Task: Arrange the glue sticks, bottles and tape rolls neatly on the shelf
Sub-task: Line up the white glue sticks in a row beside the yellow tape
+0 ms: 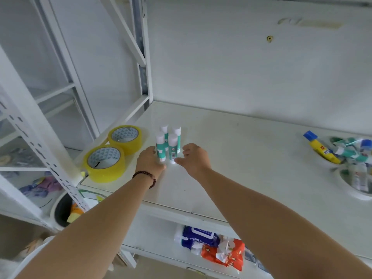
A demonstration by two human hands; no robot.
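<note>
While four glue sticks (168, 143) stand upright, teal-bodied, white-capped, both hands flank them, fingers loose, holding nothing

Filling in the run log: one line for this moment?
left hand touches glue sticks | right hand open beside them | tape rolls left | shelf

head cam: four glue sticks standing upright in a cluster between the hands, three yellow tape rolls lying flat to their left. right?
Not quite: the head view shows two yellow tape rolls, a near one and a far one, not three. The rest holds: four glue sticks stand upright in a cluster between the left hand and the right hand, with the rolls lying flat to their left on the shelf.
</note>
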